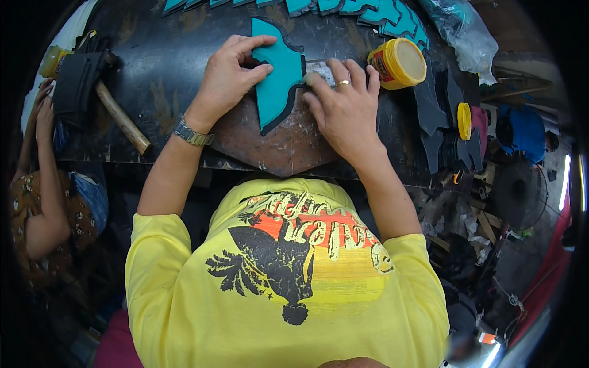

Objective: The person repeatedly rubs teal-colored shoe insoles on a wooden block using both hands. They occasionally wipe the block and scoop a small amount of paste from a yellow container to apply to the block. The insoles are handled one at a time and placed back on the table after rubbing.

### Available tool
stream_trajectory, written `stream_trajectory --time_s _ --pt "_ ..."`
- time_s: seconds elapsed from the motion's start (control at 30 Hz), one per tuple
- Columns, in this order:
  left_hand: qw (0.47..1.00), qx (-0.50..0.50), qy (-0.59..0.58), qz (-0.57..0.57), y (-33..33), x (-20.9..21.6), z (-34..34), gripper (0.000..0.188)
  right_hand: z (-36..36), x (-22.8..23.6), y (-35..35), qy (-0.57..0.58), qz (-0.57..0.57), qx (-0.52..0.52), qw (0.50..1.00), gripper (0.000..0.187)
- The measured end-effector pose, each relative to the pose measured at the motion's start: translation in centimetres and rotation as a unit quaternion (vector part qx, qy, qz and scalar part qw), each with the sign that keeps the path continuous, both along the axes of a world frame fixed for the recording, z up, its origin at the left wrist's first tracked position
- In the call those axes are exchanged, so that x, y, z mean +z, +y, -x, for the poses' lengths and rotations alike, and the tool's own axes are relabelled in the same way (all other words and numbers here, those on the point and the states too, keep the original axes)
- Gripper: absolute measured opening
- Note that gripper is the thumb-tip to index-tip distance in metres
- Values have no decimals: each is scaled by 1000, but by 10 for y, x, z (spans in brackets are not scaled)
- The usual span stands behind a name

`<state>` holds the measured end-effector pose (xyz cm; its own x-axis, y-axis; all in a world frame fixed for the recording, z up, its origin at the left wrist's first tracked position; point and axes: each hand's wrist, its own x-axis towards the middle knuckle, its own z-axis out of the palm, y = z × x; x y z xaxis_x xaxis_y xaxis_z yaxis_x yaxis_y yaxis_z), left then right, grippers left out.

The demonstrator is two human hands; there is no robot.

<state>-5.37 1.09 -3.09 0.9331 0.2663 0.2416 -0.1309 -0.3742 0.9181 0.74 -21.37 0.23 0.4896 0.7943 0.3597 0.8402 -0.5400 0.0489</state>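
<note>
A teal shoe-upper piece (pixel 277 80) with a black folded-looking edge lies over a brown, worn board at the table's near side. My left hand (pixel 233 73) has hold of its left side, thumb and forefinger closed on the teal face. At the right edge of the piece, my right hand (pixel 346 104) is bent inward with its fingertips against the black border. Those right fingers look pinched together, and what lies under them is partly hidden. A pale, scuffed slab (pixel 321 70) shows beneath the right fingers.
A yellow tub (pixel 399 64) stands right of my right hand, its yellow lid (pixel 464 121) farther right. Several teal pieces (pixel 362 11) line the far edge. Dark cut-outs (pixel 431 104) lie at right. A wooden-handled hammer (pixel 121 116) rests left, near another person's hands (pixel 44 113).
</note>
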Motion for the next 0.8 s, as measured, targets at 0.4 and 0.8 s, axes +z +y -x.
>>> stream_trajectory --time_s 0.4,0.8 --pt "1000 -22 -9 -2 1 4 3 53 -1 -16 -14 87 75 57 992 55" --pt "1000 -9 -19 -18 3 -6 2 56 50 -6 -12 126 101 97 982 56"
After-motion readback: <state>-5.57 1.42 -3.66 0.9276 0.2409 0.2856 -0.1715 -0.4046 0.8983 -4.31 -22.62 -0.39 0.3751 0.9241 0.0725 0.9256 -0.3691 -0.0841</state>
